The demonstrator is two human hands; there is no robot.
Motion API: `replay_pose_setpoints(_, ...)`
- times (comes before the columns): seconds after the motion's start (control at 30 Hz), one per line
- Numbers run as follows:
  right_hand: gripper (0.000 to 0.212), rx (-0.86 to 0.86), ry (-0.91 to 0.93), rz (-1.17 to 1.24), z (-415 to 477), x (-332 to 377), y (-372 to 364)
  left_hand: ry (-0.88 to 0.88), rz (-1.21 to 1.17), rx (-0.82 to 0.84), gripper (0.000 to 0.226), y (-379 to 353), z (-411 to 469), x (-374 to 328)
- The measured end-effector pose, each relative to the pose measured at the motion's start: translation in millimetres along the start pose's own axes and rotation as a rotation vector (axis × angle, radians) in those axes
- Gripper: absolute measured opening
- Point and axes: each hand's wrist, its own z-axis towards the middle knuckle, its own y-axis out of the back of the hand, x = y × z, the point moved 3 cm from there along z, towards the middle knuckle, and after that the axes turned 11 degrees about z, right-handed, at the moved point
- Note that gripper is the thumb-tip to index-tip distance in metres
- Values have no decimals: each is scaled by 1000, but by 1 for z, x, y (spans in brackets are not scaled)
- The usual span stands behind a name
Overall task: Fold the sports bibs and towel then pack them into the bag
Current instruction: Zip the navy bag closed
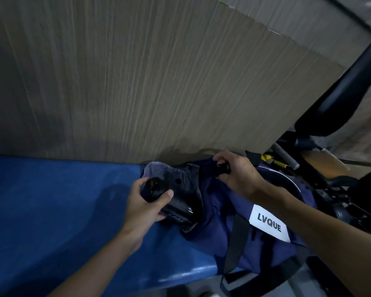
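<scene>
A navy bag point(263, 249) with a white "LVQUE" label lies at the right end of a blue bench point(62, 211). Its end pocket gapes open, showing grey lining point(156, 168). My left hand point(144, 209) grips a black bottle point(169, 202) by its round end, the bottle lying at the mouth of that pocket. My right hand point(236, 174) pinches the bag's upper edge at a black strap or buckle, holding the opening up. No bibs or towel can be seen.
A wood-grain wall panel point(159, 71) rises right behind the bench. To the right stands black gym equipment with a padded part point(351, 88) and metal bars. Black bag straps point(255, 277) hang over the bench's front edge.
</scene>
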Motion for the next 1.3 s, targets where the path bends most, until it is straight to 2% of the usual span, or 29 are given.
replay_pose_setpoints(0.1,47,4,15,17,1,6,1,82,28,141,49,-8,3,14)
replay_pose_setpoints(0.17,49,6,19,20,4,9,3,104,88,280,42,-7,7,16)
replay_pose_setpoints(0.23,51,-4,16,27,6,12,5,9,334,354,32,-2,13,17)
replay_pose_setpoints(0.3,54,-10,7,39,8,14,7,-95,581,347,27,3,20,18)
replay_pose_setpoints(0.37,54,-2,2,60,9,15,8,-143,648,300,28,5,22,18)
replay_pose_setpoints(0.5,55,4,21,93,8,19,8,-192,899,240,55,2,22,22)
replay_pose_setpoints(0.53,56,7,22,103,8,21,8,-190,917,276,51,0,22,24)
replay_pose_setpoints(0.6,58,17,15,126,7,23,8,-181,827,436,27,-1,21,30)
replay_pose_setpoints(0.63,58,20,15,136,6,24,8,-193,789,512,25,-2,19,30)
replay_pose_setpoints(0.67,59,19,17,144,6,25,9,-221,764,555,34,-3,18,31)
replay_pose_setpoints(0.73,59,18,25,160,5,27,11,-250,773,506,51,-4,18,31)
replay_pose_setpoints(0.87,58,23,42,166,5,33,13,-382,1013,276,67,-15,13,25)
replay_pose_setpoints(1.0,58,27,46,160,5,35,13,-460,1086,340,72,-28,13,32)
replay_pose_setpoints(1.1,59,33,45,153,6,37,13,-519,1184,264,69,-37,8,32)
replay_pose_setpoints(1.2,59,42,44,148,6,39,13,-454,1191,292,51,-46,2,38)
replay_pose_setpoints(1.3,59,44,59,140,6,41,12,-383,1198,384,64,-46,5,50)
